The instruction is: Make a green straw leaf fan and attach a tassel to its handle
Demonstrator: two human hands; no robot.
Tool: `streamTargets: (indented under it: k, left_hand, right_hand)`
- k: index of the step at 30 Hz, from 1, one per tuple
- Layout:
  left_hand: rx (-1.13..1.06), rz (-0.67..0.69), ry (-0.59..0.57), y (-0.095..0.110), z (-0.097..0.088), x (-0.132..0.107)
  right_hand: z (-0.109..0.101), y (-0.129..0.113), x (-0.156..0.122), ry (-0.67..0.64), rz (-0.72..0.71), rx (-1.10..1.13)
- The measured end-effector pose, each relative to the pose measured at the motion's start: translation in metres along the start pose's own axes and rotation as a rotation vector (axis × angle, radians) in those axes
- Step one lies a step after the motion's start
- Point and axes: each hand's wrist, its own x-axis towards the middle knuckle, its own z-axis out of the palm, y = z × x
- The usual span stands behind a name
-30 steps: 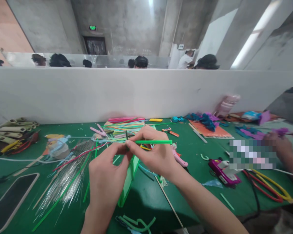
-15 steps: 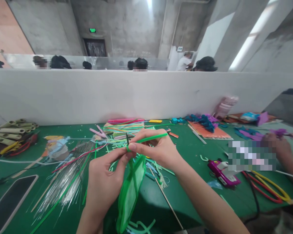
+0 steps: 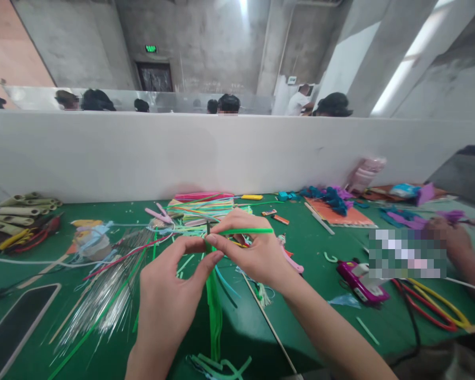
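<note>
My left hand [image 3: 170,285] pinches the top of a green leaf-shaped piece [image 3: 214,316], which hangs below the fingers and appears nearly edge-on. A thin dark stem [image 3: 208,227] sticks up just above the pinch. My right hand [image 3: 257,253] is closed, thumb and forefinger pressed at the same spot. It grips a bright green strip [image 3: 249,230] that runs out rightward across its fingers. The two hands' fingertips meet around the stem and hide where strip and stem join.
Bundled coloured strips [image 3: 201,208] lie behind my hands, thin wires [image 3: 106,295] to the left. A phone [image 3: 19,327] rests front left, bamboo pieces [image 3: 11,211] behind it. At right are a purple power strip [image 3: 362,282] and another person's hand [image 3: 451,237]. A white partition [image 3: 142,153] stands behind.
The leaf-shaped piece has turned from showing its broad face to nearly edge-on. The green strip's free end has dropped to almost level. My left thumb has shifted slightly right.
</note>
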Motion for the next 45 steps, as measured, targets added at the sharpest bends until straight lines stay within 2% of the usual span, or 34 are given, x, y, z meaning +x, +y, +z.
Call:
streamTargets:
  k: [4, 9, 11, 13, 16, 18, 22, 27, 33, 36, 38, 41, 43, 45]
  left_hand:
    - [0.173, 0.129, 0.098, 0.001, 0.009, -0.003]
    - [0.446, 0.308, 0.291, -0.002, 0.026, -0.005]
    - [0.495, 0.35, 0.336, 0.001, 0.029, -0.005]
    - [0.463, 0.372, 0.353, 0.004, 0.027, -0.005]
    - [0.355, 0.348, 0.346, 0.007, 0.021, -0.004]
    - [0.258, 0.293, 0.288, 0.007, 0.017, -0.004]
    - [0.019, 0.148, 0.057, 0.006, 0.009, -0.001]
    - [-0.206, 0.048, -0.129, 0.003, 0.005, 0.002]
    - [-0.474, -0.002, -0.376, -0.012, 0.004, 0.011]
    - [-0.505, 0.016, -0.432, -0.019, 0.007, 0.014]
    - [-0.44, 0.037, -0.357, -0.021, 0.011, 0.014]
    - [-0.316, 0.029, -0.154, -0.017, 0.018, 0.009]
    - [-0.181, 0.038, -0.021, -0.012, 0.021, 0.006]
    - [-0.032, 0.068, 0.09, -0.008, 0.024, 0.003]
  right_hand:
    - [0.003, 0.0, -0.002, 0.044, -0.054, -0.072]
    - [0.007, -0.006, -0.007, 0.106, -0.219, -0.199]
    - [0.008, -0.009, -0.009, 0.119, -0.241, -0.21]
    - [0.008, -0.013, -0.01, 0.122, -0.19, -0.155]
    - [0.005, -0.017, -0.007, 0.086, -0.022, 0.024]
    - [0.002, -0.017, -0.005, 0.062, 0.08, 0.13]
    - [-0.002, -0.013, -0.001, 0.018, 0.212, 0.258]
    - [-0.005, 0.002, 0.001, -0.142, 0.362, 0.567]
    - [-0.005, 0.009, 0.001, -0.246, 0.404, 0.691]
    - [-0.002, 0.007, -0.001, -0.176, 0.381, 0.612]
    - [0.0, 0.005, -0.003, -0.052, 0.318, 0.428]
    - [0.004, 0.001, -0.007, 0.104, 0.185, 0.148]
    - [0.005, 0.0, -0.009, 0.136, 0.136, 0.076]
    - [0.006, 0.0, -0.008, 0.136, 0.146, 0.087]
